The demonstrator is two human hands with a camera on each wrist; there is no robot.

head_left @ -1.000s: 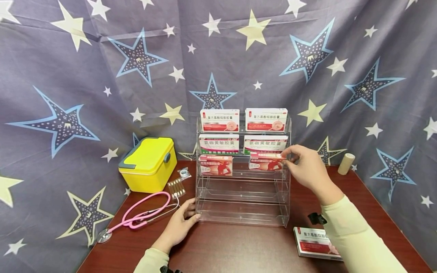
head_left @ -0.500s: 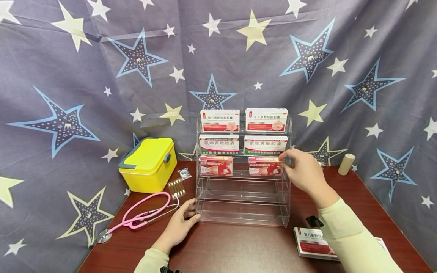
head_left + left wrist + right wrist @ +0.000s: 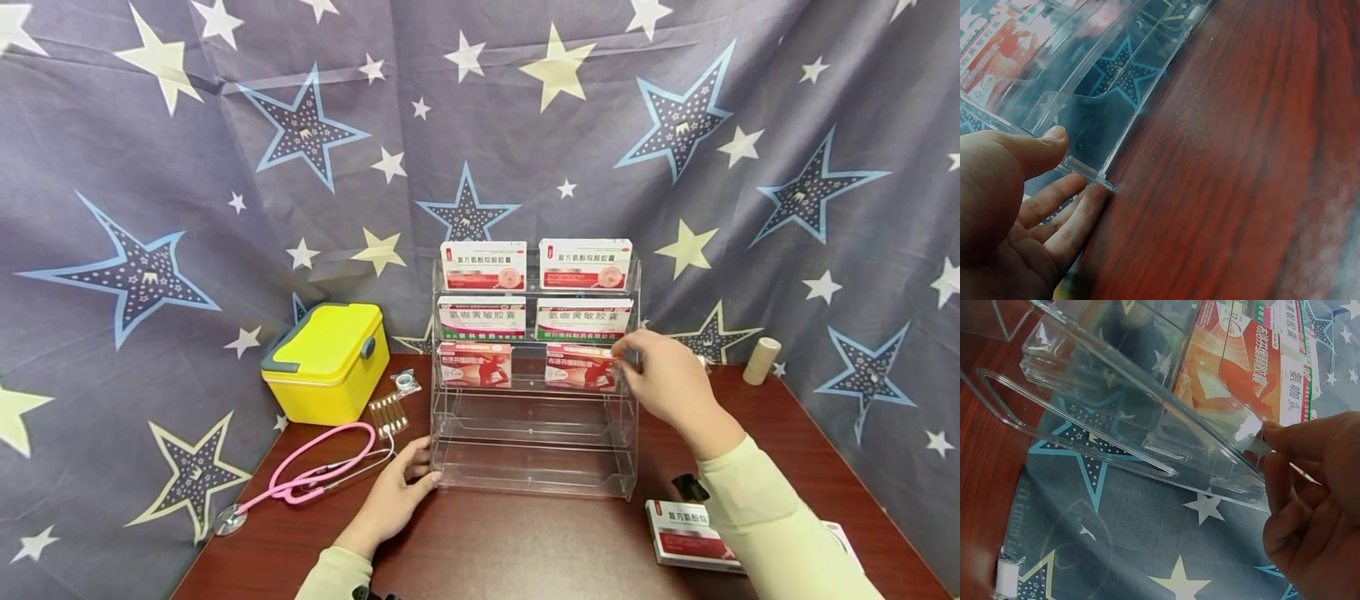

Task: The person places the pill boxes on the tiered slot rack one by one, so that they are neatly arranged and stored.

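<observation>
A clear display rack (image 3: 528, 482) with several tiers stands mid-table. My right hand (image 3: 667, 379) is at the right end of a red-and-white medicine box (image 3: 579, 367) on the third tier. In the right wrist view, thumb and index finger pinch together at that box's (image 3: 1235, 369) edge, behind clear plastic. A matching red medicine box (image 3: 474, 365) sits at the tier's left. My left hand (image 3: 393, 500) holds the rack's lower left corner, thumb in front and fingers along the side. White medicine boxes (image 3: 585, 265) fill the top two tiers in pairs.
Left of the rack are a yellow lidded case (image 3: 330, 367), a pink stethoscope (image 3: 285, 490), packed cotton swabs (image 3: 387, 414) and a tape roll (image 3: 406, 382). A red-and-white box (image 3: 682, 533) lies front right, partly under my sleeve. A beige roll (image 3: 761, 361) stands back right.
The right red box has come down and settled upright in the third tier, level with its left twin. My right hand has shifted slightly down and left. The left hand stays put.
</observation>
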